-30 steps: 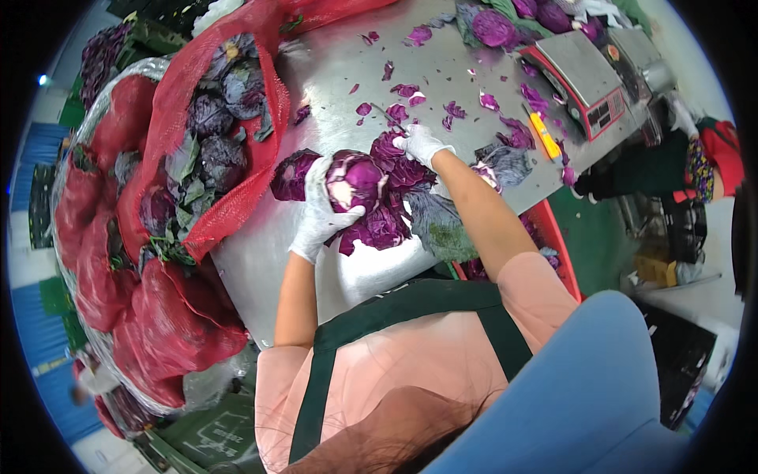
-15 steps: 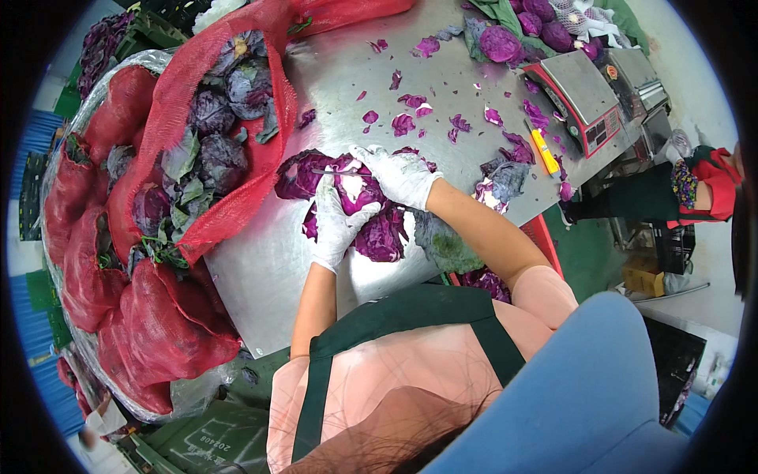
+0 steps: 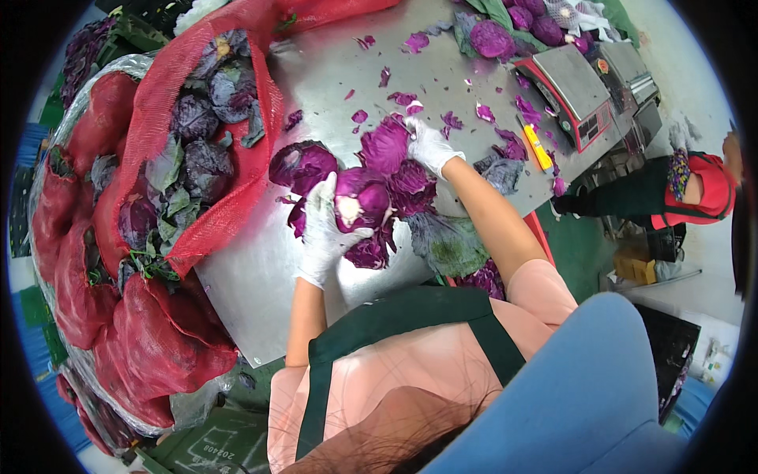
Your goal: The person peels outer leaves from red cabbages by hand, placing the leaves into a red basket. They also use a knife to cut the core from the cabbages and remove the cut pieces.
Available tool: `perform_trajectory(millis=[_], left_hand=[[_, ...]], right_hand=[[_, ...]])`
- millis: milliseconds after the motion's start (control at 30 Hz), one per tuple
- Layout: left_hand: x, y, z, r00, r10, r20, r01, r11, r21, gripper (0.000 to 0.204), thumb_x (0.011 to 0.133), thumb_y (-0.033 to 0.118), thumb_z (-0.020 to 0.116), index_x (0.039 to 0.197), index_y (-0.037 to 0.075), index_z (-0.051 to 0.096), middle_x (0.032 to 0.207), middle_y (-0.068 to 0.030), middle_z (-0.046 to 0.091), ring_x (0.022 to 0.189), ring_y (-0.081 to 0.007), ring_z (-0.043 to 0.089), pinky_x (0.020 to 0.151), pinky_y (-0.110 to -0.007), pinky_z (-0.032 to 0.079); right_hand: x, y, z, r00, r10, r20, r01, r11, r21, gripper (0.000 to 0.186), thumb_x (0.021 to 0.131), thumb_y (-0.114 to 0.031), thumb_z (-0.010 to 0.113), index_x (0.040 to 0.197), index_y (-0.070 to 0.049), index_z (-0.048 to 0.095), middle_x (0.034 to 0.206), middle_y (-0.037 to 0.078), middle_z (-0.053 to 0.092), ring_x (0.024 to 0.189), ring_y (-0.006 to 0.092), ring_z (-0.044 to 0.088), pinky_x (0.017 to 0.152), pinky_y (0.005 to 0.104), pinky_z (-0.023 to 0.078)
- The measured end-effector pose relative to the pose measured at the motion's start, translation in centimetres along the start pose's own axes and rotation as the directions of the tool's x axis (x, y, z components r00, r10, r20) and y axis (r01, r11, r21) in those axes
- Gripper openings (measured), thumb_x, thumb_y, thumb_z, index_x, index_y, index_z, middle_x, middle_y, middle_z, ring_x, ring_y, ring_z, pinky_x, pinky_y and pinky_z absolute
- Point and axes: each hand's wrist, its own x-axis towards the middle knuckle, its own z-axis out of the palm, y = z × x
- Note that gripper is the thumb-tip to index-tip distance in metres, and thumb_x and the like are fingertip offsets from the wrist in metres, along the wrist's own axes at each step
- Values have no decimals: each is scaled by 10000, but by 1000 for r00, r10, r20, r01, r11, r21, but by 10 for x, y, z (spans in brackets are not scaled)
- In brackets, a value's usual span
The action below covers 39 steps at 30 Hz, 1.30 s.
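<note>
In white-gloved fingers, my left hand (image 3: 322,231) grips a purple cabbage (image 3: 369,196) from its left side, its pale cut stem end facing me. At the far right of the head, my right hand (image 3: 431,147) has hold of a large loosened purple cabbage leaf (image 3: 386,144) near its white base. Whether that leaf is fully detached I cannot tell. Stripped purple leaves (image 3: 304,167) lie left of the cabbage. More lie under and beside it, and a broad grey-green outer leaf (image 3: 448,243) rests by the table's front edge.
Red mesh sacks (image 3: 158,340) of cabbages crowd the left, one open (image 3: 272,103) onto the steel table (image 3: 245,284). Leaf scraps, a yellow-handled cutter (image 3: 537,148) and a red-edged scale (image 3: 575,91) sit at right. Peeled cabbages (image 3: 491,39) lie far off. Another person (image 3: 687,189) stands at right.
My right hand has moved right and away from the stem end, drawing a big leaf outward from the cabbage. My left hand still grips the cabbage, whose pale stem end is now uncovered.
</note>
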Motion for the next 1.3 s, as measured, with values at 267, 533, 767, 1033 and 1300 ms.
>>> perform_trajectory(millis=[267,533,767,1033,1300], left_hand=[[59,30,-22,978,-210,10,210,976,-55,910,676,535,860,1254,-91,538,1375,-291,469,1316,-379,465,1121,-405,376],[19,-4,-26,944,-285,168,308,941,-138,840,694,308,890,1383,-9,529,1319,-165,528,1243,-300,540,1080,-395,433],[-7,-5,-29,954,-296,47,299,930,-216,836,670,270,911,1367,5,532,1369,-158,471,1263,-293,517,1091,-390,423],[20,5,-20,924,-355,140,365,929,-53,792,778,228,856,1407,-49,463,1301,-162,586,1178,-225,593,1033,-337,475],[28,4,-36,768,-561,308,639,642,-424,765,775,207,870,1389,-33,483,1243,-131,625,1114,-181,619,955,-314,526]], right_hand=[[-61,-59,35,976,-209,63,133,799,586,354,904,-42,550,1219,-124,691,774,-7,598,582,80,509,516,256,425],[-50,-35,39,895,172,412,-427,597,679,211,949,-219,680,1110,-93,733,705,-20,588,405,85,402,372,264,348],[-85,-75,28,903,-59,425,-277,676,683,474,837,-229,676,1289,-102,611,860,0,614,510,73,487,437,265,420],[-129,-93,55,964,-207,166,50,755,654,973,716,-49,702,1564,-19,226,1518,202,406,1319,235,485,1079,308,411],[-113,-57,41,918,7,397,-263,760,594,774,716,120,585,1457,-55,448,1379,155,586,1031,193,646,851,273,523]])
